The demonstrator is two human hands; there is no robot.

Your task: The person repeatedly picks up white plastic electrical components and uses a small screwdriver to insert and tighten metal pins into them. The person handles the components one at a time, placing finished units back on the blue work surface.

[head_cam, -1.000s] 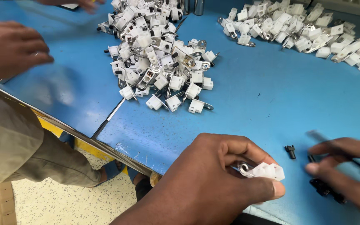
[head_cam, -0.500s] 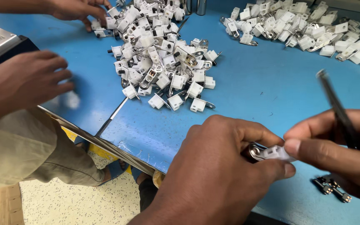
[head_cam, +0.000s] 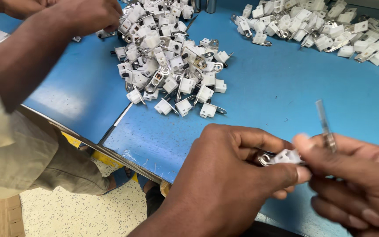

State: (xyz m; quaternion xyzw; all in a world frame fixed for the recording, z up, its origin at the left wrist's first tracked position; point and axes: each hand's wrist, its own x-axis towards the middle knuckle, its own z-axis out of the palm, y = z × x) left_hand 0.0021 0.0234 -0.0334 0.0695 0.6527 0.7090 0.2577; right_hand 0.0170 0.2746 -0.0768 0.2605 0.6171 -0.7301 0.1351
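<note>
My left hand [head_cam: 229,184] pinches a small white plastic connector with a metal ring tab [head_cam: 281,157] between thumb and forefinger, low over the blue table [head_cam: 268,87]. My right hand [head_cam: 356,180] meets it from the right, fingers touching the connector, and holds a thin metal tool [head_cam: 325,127] that points up, blurred by motion. A large heap of the same white connectors [head_cam: 172,57] lies beyond my hands at the table's middle.
A second spread of white connectors [head_cam: 325,26] lies at the far right. Another person's arm and hand [head_cam: 58,30] reach over the heap from the left, their beige clothing [head_cam: 18,149] beside the table's metal edge [head_cam: 88,140]. Speckled floor shows below.
My right hand has come in from the right with the thin tool and closed onto the connector in my left hand. The other person's hand moved to the heap's top left.
</note>
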